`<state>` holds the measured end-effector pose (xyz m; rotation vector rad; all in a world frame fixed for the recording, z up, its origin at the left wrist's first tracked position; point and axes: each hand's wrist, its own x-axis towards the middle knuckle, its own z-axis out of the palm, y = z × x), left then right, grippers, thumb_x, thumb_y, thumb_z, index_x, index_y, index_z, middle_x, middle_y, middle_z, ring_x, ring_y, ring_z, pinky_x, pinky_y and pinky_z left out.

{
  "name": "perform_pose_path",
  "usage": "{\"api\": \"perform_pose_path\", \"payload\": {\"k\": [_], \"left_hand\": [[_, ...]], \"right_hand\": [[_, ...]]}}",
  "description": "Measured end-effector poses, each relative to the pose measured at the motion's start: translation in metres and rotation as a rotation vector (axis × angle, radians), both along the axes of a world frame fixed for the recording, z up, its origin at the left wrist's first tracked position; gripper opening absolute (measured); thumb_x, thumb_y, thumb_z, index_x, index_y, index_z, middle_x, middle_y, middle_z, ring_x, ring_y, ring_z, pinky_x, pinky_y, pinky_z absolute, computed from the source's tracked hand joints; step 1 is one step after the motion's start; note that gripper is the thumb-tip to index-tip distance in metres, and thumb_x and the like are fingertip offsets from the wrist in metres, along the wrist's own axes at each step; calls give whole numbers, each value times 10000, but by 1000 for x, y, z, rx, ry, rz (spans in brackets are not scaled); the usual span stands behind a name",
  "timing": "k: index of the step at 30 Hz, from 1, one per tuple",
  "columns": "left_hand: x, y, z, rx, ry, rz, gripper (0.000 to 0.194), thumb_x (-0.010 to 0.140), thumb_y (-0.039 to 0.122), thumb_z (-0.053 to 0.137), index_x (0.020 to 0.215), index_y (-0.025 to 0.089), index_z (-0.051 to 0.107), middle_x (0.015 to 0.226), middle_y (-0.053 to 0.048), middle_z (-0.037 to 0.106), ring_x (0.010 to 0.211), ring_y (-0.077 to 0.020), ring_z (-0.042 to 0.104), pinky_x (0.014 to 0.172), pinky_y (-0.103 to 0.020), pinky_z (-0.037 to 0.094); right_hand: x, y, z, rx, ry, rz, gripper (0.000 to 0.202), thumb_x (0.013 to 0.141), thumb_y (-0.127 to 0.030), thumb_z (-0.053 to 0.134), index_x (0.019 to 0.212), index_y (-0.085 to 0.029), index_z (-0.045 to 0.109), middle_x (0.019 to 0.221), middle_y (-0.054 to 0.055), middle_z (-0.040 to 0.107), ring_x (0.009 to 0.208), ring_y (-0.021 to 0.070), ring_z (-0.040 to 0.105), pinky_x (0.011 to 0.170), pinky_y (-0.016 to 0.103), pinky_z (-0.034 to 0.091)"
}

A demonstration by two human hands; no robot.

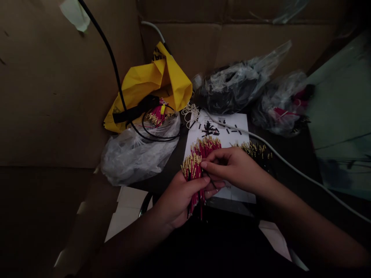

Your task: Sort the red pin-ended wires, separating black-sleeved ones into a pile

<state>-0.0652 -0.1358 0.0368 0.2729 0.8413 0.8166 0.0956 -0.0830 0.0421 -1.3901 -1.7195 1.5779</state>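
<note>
My left hand is wrapped round a bundle of red wires with gold-coloured metal tips pointing up and away. At the right side of that bundle, my right hand has its thumb and forefinger pinched together; a thin black wire runs below them, across the left fingers. Whether the pinch holds a single wire end is too small to make out. Just beyond the held bundle, more red wires with gold tips lie on a white sheet of paper. Short black sleeve pieces are scattered farther up the sheet.
Left of the paper sit a clear plastic bag and a yellow bag with another wire bundle. Black wires with gold tips lie to the right. Two plastic bags stand behind, and a grey cable crosses the dark table. Cardboard walls enclose the back.
</note>
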Motion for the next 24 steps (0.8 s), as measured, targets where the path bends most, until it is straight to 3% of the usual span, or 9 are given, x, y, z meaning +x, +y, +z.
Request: {"api": "perform_pose_path", "payload": {"k": [6, 10, 15, 24], "left_hand": [[1, 5, 3, 8, 13, -48, 259, 830, 57, 666, 1083, 113, 675, 881, -84, 756, 798, -172, 741, 822, -306, 593], [2, 10, 7, 36, -31, -89, 306, 826, 66, 688, 1121, 145, 676, 976, -83, 758, 858, -200, 742, 863, -355, 591], [6, 14, 8, 47, -49, -114, 336, 846, 121, 689, 1179, 145, 655, 1089, -136, 740, 991, -250, 719, 891, -373, 578], [11, 17, 8, -15, -49, -162, 319, 824, 78, 677, 1139, 125, 653, 997, -138, 756, 989, -310, 717, 895, -449, 570]], "right_hand": [[8, 4, -1, -166, 111, 85, 202, 808, -376, 710, 747, -184, 721, 647, -4, 643, 558, 91, 528, 516, 231, 394], [15, 5, -2, -222, 233, 2, 167, 763, -345, 755, 773, -181, 724, 709, -4, 657, 591, 84, 537, 532, 219, 407], [23, 6, -5, -280, 293, -106, 171, 735, -313, 776, 748, -162, 696, 613, -34, 596, 518, 55, 475, 468, 191, 356], [30, 8, -11, -252, 266, -133, 173, 767, -352, 731, 774, -180, 734, 769, 20, 699, 646, 102, 586, 585, 228, 468]]}}
